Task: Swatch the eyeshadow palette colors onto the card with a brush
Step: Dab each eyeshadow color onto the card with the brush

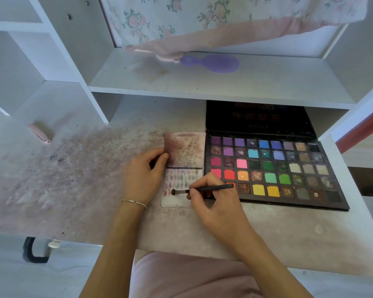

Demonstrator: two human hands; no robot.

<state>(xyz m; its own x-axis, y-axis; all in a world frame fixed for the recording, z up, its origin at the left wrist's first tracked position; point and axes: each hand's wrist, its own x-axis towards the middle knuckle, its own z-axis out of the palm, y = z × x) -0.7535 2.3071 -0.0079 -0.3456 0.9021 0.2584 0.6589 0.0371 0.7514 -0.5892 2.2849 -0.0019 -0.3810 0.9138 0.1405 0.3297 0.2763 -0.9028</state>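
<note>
The right hand [213, 203] has its fingers curled and pinched round the one black brush [202, 189], which lies nearly level with its dark head touching the lower part of the card [181, 183]. The left hand [141, 175] grips the card's left edge, thumb on top at the fold and fingers curled beside it; a thin bracelet [134, 202] circles that wrist.

The single card lies flat, folded into two panels: the far panel is smudged purple-brown with dark specks, the near panel carries several rows of small pale colour marks. Touching its right edge lies the one eyeshadow palette [271, 168], open, its black lid [258, 117] tilted back under the shelf. The pans stand in five rows of nine, running from purples and blues at the far side to reds, oranges, yellows and greens nearer.

The desk [73, 179] is white, heavily dusted with pinkish and dark powder to the left of the card. One pink oblong object [39, 133] lies far left. On the white shelf [224, 82] above rests one purple hairbrush [213, 63], partly under a floral cloth [202, 18] with a pink hem.
</note>
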